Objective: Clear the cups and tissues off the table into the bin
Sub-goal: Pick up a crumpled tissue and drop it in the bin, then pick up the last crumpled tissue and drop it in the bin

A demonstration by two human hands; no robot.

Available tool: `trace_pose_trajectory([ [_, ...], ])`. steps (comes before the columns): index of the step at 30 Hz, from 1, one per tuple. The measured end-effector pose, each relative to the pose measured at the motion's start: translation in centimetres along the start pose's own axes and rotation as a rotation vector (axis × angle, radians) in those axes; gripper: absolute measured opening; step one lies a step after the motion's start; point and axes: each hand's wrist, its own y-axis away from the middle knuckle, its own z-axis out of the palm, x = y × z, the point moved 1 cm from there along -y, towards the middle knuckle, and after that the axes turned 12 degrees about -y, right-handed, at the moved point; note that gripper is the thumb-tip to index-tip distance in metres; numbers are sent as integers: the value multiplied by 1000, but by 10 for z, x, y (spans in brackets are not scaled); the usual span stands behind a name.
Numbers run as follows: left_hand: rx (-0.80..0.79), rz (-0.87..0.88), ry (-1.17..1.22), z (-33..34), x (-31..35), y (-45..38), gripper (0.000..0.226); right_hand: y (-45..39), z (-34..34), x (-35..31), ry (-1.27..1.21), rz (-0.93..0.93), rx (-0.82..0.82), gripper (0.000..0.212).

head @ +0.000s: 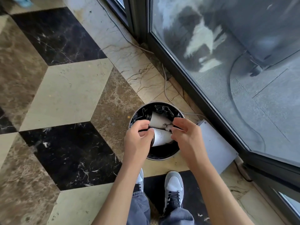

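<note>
A round metal bin (pixel 164 158) with a black liner stands on the marble floor by my feet. Two white paper cups lie on their sides inside it: the far cup (pixel 159 120) shows its black lid at the left, and the near cup (pixel 162 137) lies just below it. My left hand (pixel 139 140) hovers over the bin's left rim with fingers loosely curled and thumb next to the near cup. My right hand (pixel 185 133) hangs over the right rim with fingers spread, holding nothing. No tissues or table are in view.
A flat grey box (pixel 216 149) lies on the floor against the bin's right side. A dark-framed glass door (pixel 203 101) runs diagonally on the right, with a thin cable (pixel 165 88) along its base. My grey shoes (pixel 174 189) stand just below the bin.
</note>
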Motion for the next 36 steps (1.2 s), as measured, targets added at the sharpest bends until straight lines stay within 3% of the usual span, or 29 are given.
trace_pose_trajectory([
  [10, 80, 166, 90, -85, 117, 75, 21, 93, -34, -155, -92, -238, 14, 30],
  [16, 154, 389, 152, -167, 247, 167, 25, 210, -55, -291, -185, -438, -20, 44],
  [20, 184, 575, 189, -227, 331, 245, 32, 297, -79, -378, -212, -583, -45, 37],
  [24, 176, 694, 257, -276, 391, 323, 42, 379, -107, -451, -221, -725, -89, 44],
  [36, 304, 983, 224, -373, 487, 443, 56, 515, -136, -561, -190, -1002, -123, 61],
])
